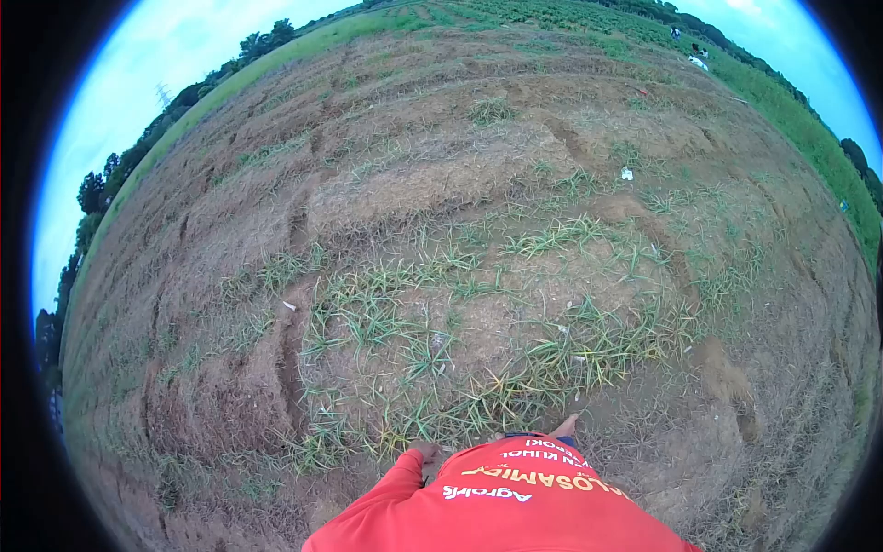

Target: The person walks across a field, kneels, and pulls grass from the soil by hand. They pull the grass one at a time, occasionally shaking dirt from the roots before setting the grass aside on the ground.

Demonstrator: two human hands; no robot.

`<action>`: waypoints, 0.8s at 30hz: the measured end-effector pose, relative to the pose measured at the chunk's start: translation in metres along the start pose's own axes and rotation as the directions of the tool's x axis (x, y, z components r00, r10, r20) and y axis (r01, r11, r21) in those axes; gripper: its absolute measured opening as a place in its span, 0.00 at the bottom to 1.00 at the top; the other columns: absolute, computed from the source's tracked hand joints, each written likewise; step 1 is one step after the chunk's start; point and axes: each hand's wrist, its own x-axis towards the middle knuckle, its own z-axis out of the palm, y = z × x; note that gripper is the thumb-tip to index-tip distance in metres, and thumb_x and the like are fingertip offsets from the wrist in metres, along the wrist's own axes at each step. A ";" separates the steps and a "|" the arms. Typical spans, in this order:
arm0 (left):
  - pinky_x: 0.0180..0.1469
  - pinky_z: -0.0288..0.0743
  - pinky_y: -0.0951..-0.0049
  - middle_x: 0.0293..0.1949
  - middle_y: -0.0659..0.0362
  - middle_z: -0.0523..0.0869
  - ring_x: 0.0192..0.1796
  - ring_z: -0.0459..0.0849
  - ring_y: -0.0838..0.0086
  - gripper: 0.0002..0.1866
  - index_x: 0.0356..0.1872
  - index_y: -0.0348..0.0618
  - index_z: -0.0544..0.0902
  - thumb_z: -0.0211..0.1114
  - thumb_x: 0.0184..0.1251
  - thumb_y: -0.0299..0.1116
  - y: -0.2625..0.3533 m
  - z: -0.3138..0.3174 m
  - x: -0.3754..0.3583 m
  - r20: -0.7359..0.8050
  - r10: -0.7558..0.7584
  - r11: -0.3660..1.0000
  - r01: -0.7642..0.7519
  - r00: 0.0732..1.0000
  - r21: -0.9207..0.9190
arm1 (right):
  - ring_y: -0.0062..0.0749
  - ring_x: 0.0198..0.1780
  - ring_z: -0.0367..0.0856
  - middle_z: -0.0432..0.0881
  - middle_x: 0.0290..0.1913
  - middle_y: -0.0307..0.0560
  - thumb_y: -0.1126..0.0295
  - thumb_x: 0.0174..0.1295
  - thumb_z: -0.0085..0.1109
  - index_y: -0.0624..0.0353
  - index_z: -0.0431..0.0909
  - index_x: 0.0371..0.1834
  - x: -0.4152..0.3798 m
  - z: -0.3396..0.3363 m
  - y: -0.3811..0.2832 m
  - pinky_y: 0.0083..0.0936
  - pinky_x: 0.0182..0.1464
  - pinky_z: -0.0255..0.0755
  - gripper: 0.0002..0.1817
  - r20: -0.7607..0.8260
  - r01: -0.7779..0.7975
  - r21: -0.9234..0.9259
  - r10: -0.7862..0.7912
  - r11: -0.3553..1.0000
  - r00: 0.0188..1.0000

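Left hand (426,450) reaches low, apparently beside the onion-like plants (501,396) at the bed's near edge; finger closure cannot be determined. Right hand is not distinguishable beyond the red shirt (524,515).

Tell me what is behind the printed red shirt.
Past the far edge of the printed red shirt, dark blue cloth, bare skin (hand or foot, unclear) and narrow-leaved plants show. Whatever the shirt covers cannot be seen.
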 end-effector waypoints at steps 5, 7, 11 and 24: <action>0.32 0.86 0.65 0.31 0.57 0.87 0.29 0.88 0.67 0.05 0.35 0.40 0.86 0.71 0.66 0.31 0.043 -0.006 -0.021 -0.022 -0.326 0.934 0.318 0.945 -0.163 | 0.53 0.52 0.89 0.90 0.50 0.52 0.46 0.60 0.57 0.44 0.90 0.47 0.004 -0.002 0.000 0.46 0.54 0.80 0.22 0.048 -0.006 0.020 0.005 1.000 0.999; 0.30 0.85 0.64 0.30 0.56 0.87 0.28 0.87 0.67 0.05 0.34 0.40 0.86 0.71 0.68 0.30 0.063 -0.006 -0.037 -0.017 -0.376 0.899 0.360 0.927 -0.250 | 0.52 0.51 0.90 0.91 0.49 0.51 0.47 0.60 0.58 0.45 0.90 0.46 0.006 -0.006 0.004 0.45 0.53 0.81 0.21 0.042 0.036 0.009 -0.036 0.999 0.998; 0.30 0.86 0.62 0.33 0.53 0.89 0.31 0.89 0.65 0.09 0.37 0.39 0.85 0.65 0.74 0.34 0.069 0.000 -0.033 -0.013 -0.375 0.799 0.317 0.927 -0.512 | 0.48 0.47 0.91 0.91 0.48 0.50 0.51 0.60 0.58 0.47 0.91 0.44 0.003 -0.004 0.008 0.43 0.50 0.81 0.18 0.019 0.089 0.019 -0.089 0.996 0.996; 0.40 0.85 0.67 0.37 0.60 0.88 0.37 0.88 0.70 0.10 0.41 0.46 0.84 0.62 0.76 0.41 0.044 -0.008 -0.031 0.089 -0.117 0.983 0.128 0.989 -0.129 | 0.35 0.30 0.82 0.87 0.33 0.46 0.63 0.68 0.56 0.56 0.85 0.36 -0.037 -0.088 -0.049 0.40 0.32 0.76 0.11 0.258 -0.396 0.849 0.379 0.349 0.889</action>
